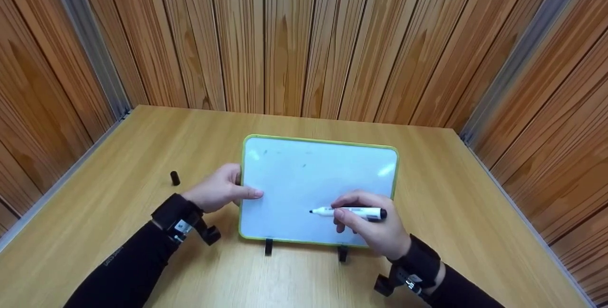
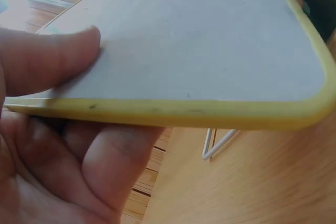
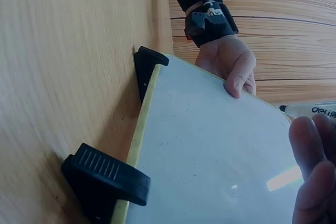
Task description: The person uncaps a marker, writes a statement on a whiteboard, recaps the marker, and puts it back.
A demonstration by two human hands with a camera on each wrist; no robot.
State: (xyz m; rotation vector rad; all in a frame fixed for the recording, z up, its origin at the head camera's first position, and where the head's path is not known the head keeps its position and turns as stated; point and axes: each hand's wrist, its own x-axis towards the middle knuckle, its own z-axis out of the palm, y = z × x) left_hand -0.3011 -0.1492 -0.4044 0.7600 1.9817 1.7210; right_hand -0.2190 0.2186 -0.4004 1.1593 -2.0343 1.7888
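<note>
A small whiteboard (image 1: 285, 175) with a yellow-green rim leans back on two black stand feet (image 1: 269, 246). My left hand (image 1: 223, 189) grips its left edge, thumb on the white face and fingers behind, as the left wrist view also shows. In my right hand (image 1: 370, 222) a black-tipped whiteboard marker (image 1: 363, 212) is pinched between thumb and fingers, uncapped, its tip pointing left over the lower middle of the board. Whether the tip touches the surface I cannot tell. The right wrist view catches the marker's white barrel (image 3: 315, 110) at its right edge.
A black marker cap (image 1: 175, 178) stands on the wooden table (image 1: 142, 156) left of the board. Wood-panelled walls (image 1: 285, 37) rise behind the table and at both sides. Behind the board a white wire support (image 2: 215, 148) shows in the left wrist view.
</note>
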